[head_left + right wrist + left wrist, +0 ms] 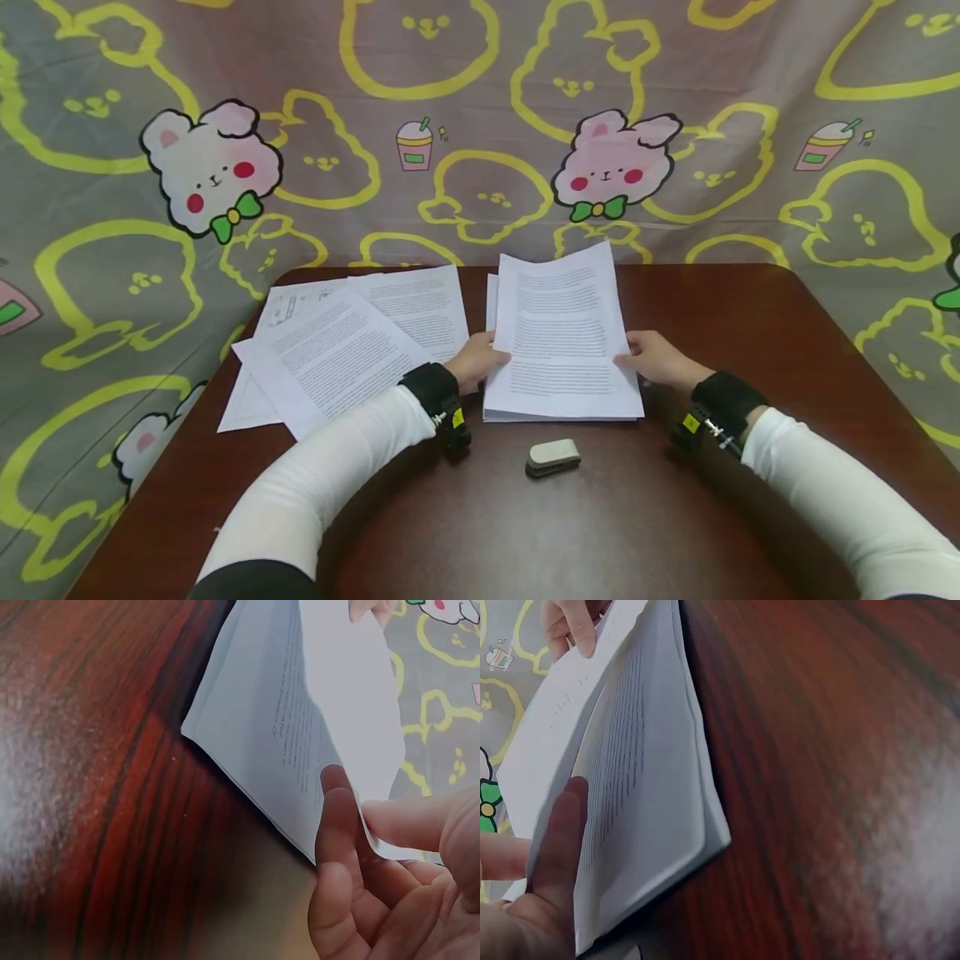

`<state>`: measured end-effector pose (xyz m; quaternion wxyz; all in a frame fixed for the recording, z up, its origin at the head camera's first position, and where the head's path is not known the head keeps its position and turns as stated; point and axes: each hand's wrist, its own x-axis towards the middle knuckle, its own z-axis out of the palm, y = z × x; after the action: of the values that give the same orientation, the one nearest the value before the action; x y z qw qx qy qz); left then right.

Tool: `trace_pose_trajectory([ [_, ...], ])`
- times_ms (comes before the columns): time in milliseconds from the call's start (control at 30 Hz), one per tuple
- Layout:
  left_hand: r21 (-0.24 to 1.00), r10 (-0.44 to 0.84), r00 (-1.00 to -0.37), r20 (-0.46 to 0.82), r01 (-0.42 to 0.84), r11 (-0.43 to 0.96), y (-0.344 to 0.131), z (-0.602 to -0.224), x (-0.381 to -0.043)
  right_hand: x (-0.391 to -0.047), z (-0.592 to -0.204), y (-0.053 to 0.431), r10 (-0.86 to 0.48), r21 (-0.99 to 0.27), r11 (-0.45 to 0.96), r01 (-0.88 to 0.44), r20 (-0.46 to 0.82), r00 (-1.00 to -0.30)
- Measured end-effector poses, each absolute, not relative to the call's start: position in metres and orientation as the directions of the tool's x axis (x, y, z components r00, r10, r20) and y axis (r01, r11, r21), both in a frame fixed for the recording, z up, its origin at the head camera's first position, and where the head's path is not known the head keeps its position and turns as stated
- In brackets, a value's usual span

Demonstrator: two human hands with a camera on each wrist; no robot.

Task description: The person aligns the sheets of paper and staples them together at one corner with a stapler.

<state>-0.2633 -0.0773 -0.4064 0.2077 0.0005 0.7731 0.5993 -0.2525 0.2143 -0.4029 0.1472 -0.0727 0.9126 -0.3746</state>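
Observation:
My left hand (477, 361) pinches the left edge of some printed sheets (557, 321), thumb on top and fingers underneath. At the opposite edge my right hand (663, 360) pinches the same sheets between thumb and fingers. They are lifted and slightly bowed, their far corners raised. Under them lies a pile of more printed paper (671, 802), flat on the table, its near edge showing in both wrist views. How many sheets are held I cannot tell. In front of the pile sits a small pale and dark object, apparently a stapler (553, 454).
Several loose printed sheets (337, 350) overlap at the left of the dark brown table (720, 308), partly behind my left forearm. A patterned cloth (480, 125) hangs right behind the table's far edge. Each wrist carries a black strap with a camera.

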Motion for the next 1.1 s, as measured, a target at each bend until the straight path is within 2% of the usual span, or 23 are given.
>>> trace_pose_trajectory([
  [200, 0.911, 0.266, -0.904, -0.334, -0.236, 0.339, -0.086, -0.410, -0.268, -0.254, -0.404, 0.211, -0.248, -0.697, 0.716, -0.035, -0.207, -0.946],
  [567, 0.811, 0.245, -0.904, -0.350, -0.161, 0.562, -0.095, -0.404, -0.270, -0.254, -0.405, 0.205, -0.240, -0.688, 0.725, -0.043, -0.194, -0.951],
  [1100, 0.728, 0.205, -0.887, -0.413, -0.187, 0.660, -0.094, -0.407, -0.277, -0.255, -0.408, 0.207, -0.189, -0.671, 0.741, 0.018, -0.234, -0.954],
])
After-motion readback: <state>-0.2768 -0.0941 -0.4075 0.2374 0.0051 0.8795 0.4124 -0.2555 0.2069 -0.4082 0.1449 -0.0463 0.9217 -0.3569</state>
